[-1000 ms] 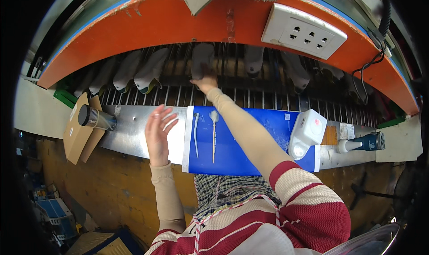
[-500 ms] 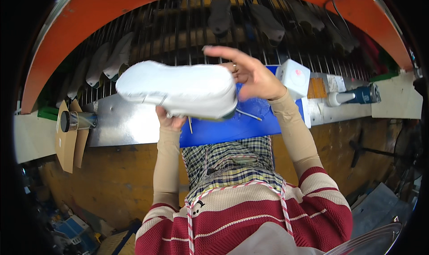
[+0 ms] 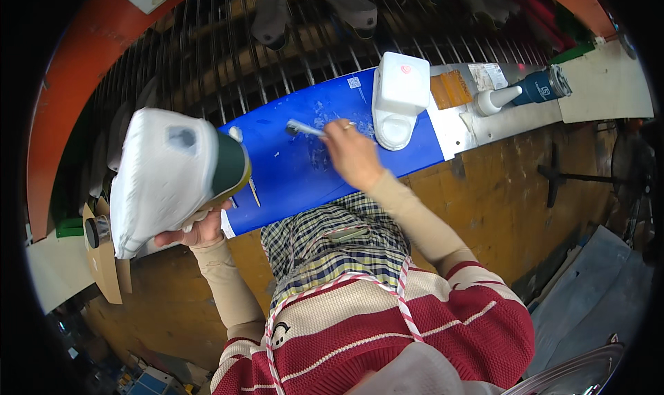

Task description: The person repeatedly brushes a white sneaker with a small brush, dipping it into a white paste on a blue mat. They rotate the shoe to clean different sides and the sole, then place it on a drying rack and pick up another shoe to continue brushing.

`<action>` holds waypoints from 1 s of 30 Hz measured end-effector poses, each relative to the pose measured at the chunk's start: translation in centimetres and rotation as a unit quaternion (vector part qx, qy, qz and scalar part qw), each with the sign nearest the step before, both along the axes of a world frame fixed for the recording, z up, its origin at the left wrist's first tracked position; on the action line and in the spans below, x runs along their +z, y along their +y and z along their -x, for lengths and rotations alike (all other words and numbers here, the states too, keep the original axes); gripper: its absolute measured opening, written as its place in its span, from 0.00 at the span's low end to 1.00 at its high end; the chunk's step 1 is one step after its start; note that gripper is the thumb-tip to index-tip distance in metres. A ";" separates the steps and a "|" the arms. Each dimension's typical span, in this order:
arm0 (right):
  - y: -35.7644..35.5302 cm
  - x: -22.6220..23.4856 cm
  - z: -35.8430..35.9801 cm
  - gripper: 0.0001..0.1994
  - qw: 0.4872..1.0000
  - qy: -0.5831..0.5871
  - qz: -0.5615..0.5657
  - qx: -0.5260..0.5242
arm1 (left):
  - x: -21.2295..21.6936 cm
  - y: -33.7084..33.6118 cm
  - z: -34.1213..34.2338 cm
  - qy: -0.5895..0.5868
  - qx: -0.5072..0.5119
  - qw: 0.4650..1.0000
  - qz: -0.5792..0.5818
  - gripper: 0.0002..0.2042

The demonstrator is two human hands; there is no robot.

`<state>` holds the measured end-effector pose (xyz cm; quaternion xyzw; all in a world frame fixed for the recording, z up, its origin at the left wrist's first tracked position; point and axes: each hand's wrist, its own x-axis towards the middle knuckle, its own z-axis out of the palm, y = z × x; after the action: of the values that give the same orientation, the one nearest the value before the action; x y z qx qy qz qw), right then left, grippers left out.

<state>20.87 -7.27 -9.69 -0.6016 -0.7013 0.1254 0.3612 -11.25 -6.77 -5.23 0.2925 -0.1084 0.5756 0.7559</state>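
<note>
My left hand [image 3: 200,229] grips a white shoe upper [image 3: 155,180] on a dark green last from below, lifted above the left end of the bench. The shoe is tilted, with a grey patch on its side towards me. Over the blue mat [image 3: 277,163], my right hand [image 3: 351,153] pinches a small toothbrush-like brush [image 3: 304,128] with a pale handle and dark head. The brush head points left, apart from the shoe. Fingers of my left hand are partly hidden under the shoe.
On the mat stands a white container [image 3: 401,87] with a round base; a thin wooden stick [image 3: 255,192] lies near its front edge. Farther right are an orange-brown block [image 3: 451,89] and a blue tumbler [image 3: 543,86]. Behind, a barred rack holds several grey shoes [image 3: 348,6].
The shoe has swung left and turned from sole-up view to its side. My right hand, empty before, now has the brush from the mat. My view has shifted.
</note>
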 end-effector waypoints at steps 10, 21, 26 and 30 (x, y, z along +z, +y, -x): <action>-6.7 5.0 -12.7 0.06 0.967 -0.173 0.086 -0.165 | -2.1 1.5 -1.2 0.343 0.252 0.902 0.074 0.37; -6.4 1.1 -11.4 0.07 0.955 -0.208 -0.012 -0.214 | -0.3 0.0 -1.9 0.464 0.393 0.794 0.019 0.32; -7.4 -0.6 -10.9 0.04 0.972 -0.024 0.036 -0.230 | 1.9 0.4 -3.9 0.496 0.448 0.742 -0.050 0.30; -7.4 -1.6 -12.5 0.06 0.906 0.294 0.226 -0.204 | 3.3 1.4 -5.8 0.515 0.491 0.693 -0.110 0.28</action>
<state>33.34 -14.67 -11.33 -0.7330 -0.3782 0.3749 0.4232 -5.45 -5.39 -1.95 0.6359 0.3948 0.6080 0.2649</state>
